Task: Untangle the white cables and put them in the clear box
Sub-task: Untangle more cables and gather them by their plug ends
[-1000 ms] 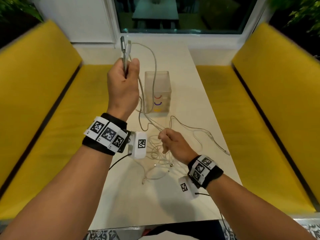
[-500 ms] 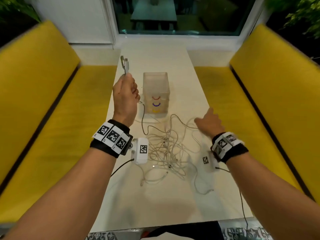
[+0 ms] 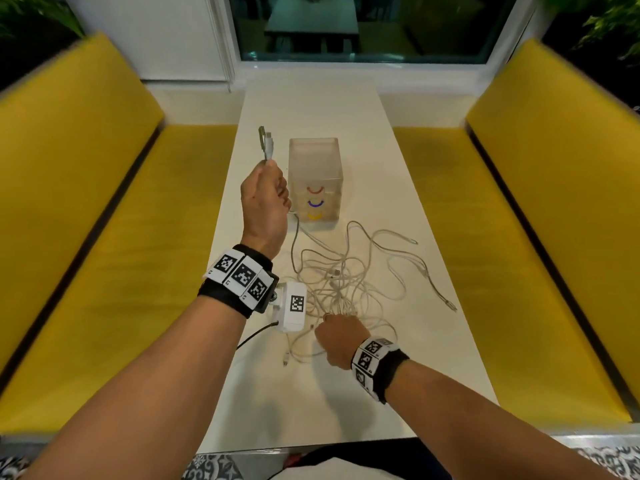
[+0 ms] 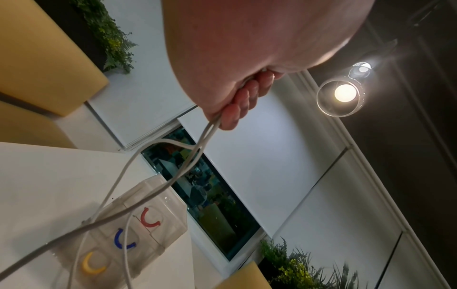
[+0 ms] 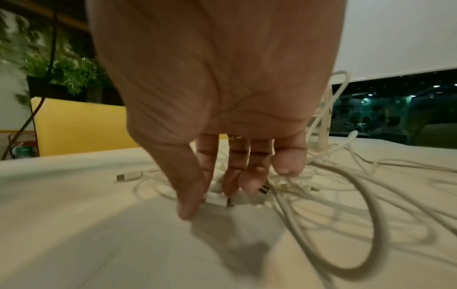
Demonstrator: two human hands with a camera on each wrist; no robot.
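Note:
A tangle of white cables lies on the white table in front of the clear box, which stands upright with red, blue and yellow arcs on its wall. My left hand is raised left of the box and grips two cable ends, their plugs sticking up above the fist. In the left wrist view the fingers curl round both cables, which hang down past the clear box. My right hand reaches down onto the near edge of the tangle, with thumb and straight fingertips on either side of a white plug.
Yellow benches run along both sides of the narrow table. Loose cable ends stretch toward the table's right edge. A window closes the far end.
My left hand came down from high above the box to beside it, still holding the plugs. My right hand went out to the right side, then returned to the near part of the tangle.

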